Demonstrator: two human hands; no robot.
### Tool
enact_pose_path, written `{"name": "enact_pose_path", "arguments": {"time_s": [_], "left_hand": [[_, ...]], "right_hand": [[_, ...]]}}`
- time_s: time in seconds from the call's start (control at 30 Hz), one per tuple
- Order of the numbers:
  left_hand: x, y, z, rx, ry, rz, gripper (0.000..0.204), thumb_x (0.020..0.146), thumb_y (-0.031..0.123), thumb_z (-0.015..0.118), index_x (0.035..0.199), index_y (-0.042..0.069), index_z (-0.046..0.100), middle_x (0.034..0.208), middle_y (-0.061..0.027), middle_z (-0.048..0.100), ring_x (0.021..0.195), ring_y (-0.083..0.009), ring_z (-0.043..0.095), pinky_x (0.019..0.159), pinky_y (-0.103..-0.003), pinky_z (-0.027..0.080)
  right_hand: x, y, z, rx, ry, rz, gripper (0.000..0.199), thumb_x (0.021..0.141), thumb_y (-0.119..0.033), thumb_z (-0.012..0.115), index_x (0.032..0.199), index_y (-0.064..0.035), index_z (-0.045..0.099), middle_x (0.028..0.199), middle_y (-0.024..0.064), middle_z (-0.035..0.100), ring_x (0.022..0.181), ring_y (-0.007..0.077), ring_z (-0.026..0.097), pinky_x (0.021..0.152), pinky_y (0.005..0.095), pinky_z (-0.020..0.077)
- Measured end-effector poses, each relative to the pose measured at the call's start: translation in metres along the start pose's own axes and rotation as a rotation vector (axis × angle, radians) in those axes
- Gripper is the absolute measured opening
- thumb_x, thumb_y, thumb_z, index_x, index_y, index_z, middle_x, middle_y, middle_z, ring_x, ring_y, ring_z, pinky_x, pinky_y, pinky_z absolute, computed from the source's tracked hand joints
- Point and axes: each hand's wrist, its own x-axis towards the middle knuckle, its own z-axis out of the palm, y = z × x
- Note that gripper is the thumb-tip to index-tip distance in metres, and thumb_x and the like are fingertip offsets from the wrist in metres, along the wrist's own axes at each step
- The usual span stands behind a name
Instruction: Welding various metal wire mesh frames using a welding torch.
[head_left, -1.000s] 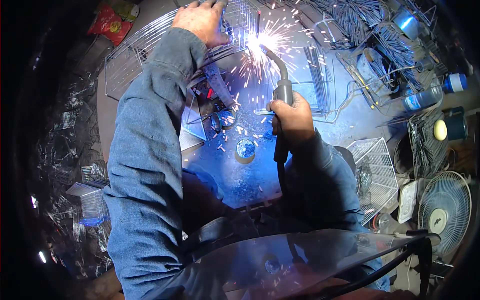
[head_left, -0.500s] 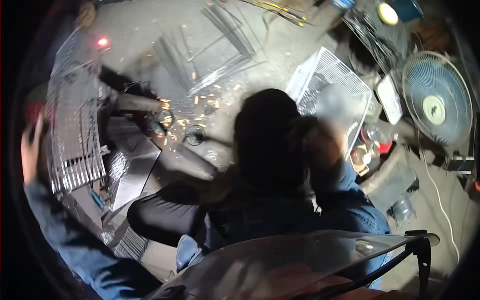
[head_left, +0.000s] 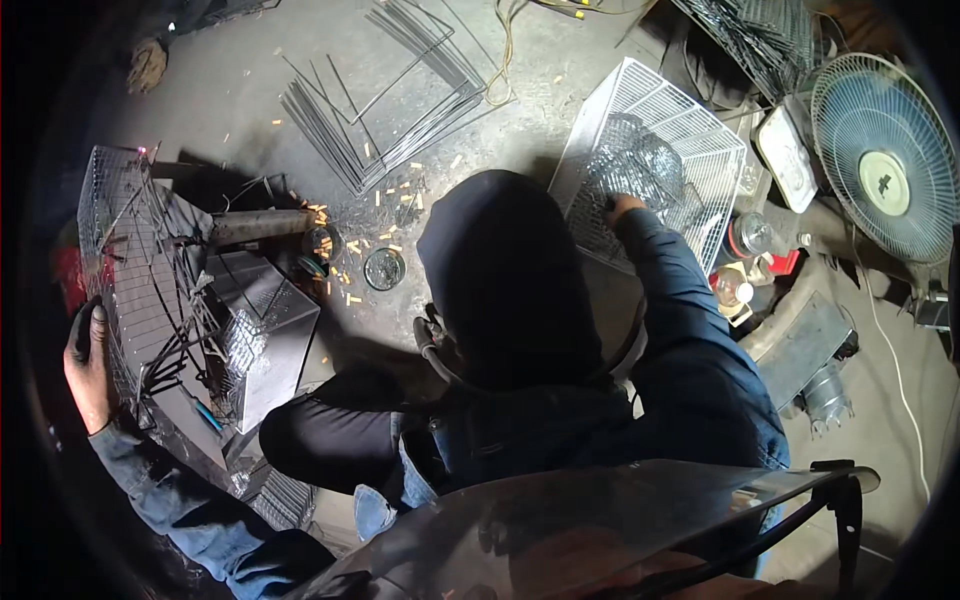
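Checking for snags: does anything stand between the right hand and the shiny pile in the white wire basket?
Nothing visible does: the right hand reaches into the white wire basket, at the near edge of the shiny pile. Whether they touch is unclear.

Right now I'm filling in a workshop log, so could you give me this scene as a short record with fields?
Left hand: beside the wire rack; contact unclear
Right hand: inside the white basket; grip hidden
Basket holds: wire mesh
Floor: thin rods, scattered orange bits
Far right: fan
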Motion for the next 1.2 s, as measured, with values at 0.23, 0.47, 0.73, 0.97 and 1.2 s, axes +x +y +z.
{"name": "enact_pose_path", "arguments": {"time_s": [0.23, 0.47, 0.73, 0.97, 1.2], "left_hand": [[0.004, 0.033, 0.005, 0.156, 0.045, 0.099, 0.04, 0.086, 0.029, 0.062, 0.11, -0.003, 0.059, 0.103, -0.0164, 0.064, 0.097, -0.0208, 0.061, 0.087, -0.029, 0.044], [-0.034, 0.088, 0.017, 0.263, 0.435, 0.313, 0.044, 0.074, 0.03, 0.07, 0.107, 0.003, 0.061, 0.102, -0.0159, 0.063, 0.093, -0.0312, 0.06, 0.082, -0.037, 0.048], [-0.173, 0.214, 0.091, 0.093, 0.514, 0.551, 0.068, 0.064, 0.025, 0.072, 0.125, 0.006, 0.049, 0.112, -0.0104, 0.056, 0.102, -0.029, 0.053, 0.084, -0.041, 0.044], [-0.206, 0.105, 0.131, -0.85, 0.414, 0.071, 0.028, 0.081, 0.011, 0.061, 0.107, 0.0, 0.059, 0.087, -0.0161, 0.063, 0.078, -0.0262, 0.062, 0.07, -0.031, 0.049], [-0.189, 0.064, 0.086, -0.421, 0.753, 0.15, 0.036, 0.077, 0.016, 0.065, 0.11, 0.005, 0.059, 0.1, -0.0151, 0.062, 0.092, -0.0319, 0.06, 0.081, -0.037, 0.048]], "right_hand": [[-0.073, -0.012, -0.16, 1.198, 0.281, 0.0, 0.012, 0.082, -0.007, 0.062, 0.086, 0.0042, 0.063, 0.066, 0.0082, 0.061, 0.047, 0.0133, 0.052, 0.044, 0.0276, 0.0425], [-0.141, -0.14, -0.273, 1.421, 0.149, -0.573, 0.031, 0.081, -0.013, 0.068, 0.099, 0.009, 0.058, 0.08, 0.0099, 0.062, 0.06, 0.0157, 0.06, 0.055, 0.0264, 0.0508], [-0.269, -0.343, -0.26, 1.332, -0.34, -1.011, 0.034, 0.084, -0.018, 0.064, 0.102, 0.009, 0.056, 0.085, 0.0095, 0.063, 0.075, 0.0135, 0.059, 0.07, 0.0251, 0.0479], [-0.236, -0.385, -0.185, 0.918, 0.122, -1.128, 0.039, 0.078, -0.011, 0.069, 0.11, 0.0059, 0.053, 0.088, 0.0107, 0.063, 0.08, 0.0148, 0.06, 0.074, 0.027, 0.0497], [-0.262, -0.444, -0.2, 0.855, 0.355, -1.302, 0.016, 0.079, -0.013, 0.066, 0.085, 0.0015, 0.062, 0.071, 0.0104, 0.064, 0.066, 0.0122, 0.06, 0.06, 0.0285, 0.0483]]}}
